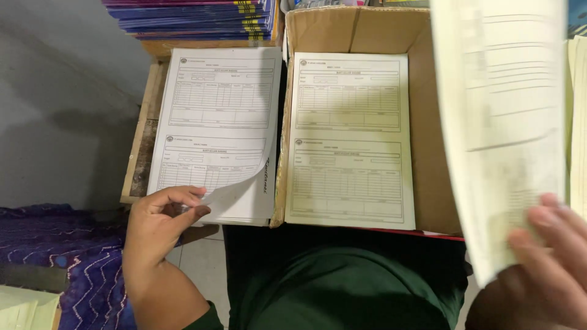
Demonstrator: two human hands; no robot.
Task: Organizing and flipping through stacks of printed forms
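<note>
Closest to the lens, the right hand (538, 269) grips a pale yellow printed sheet (501, 122) by its lower edge, holding it raised and tilted. Further left, the left hand (160, 223) pinches the lifted bottom corner of the top white form on a stack (217, 128) resting on a wooden tray (139, 140). Beside it, a cardboard box (428, 122) holds yellow forms (348, 140).

Hands: 2, left hand (160, 214), right hand (538, 269)
White form stacks (220, 122): 1
Yellow form stacks in cardboard box (348, 137): 1
Cardboard boxes (428, 183): 1
Lifted yellow sheets (501, 122): 1
Blue booklet piles (195, 17): 1
</note>
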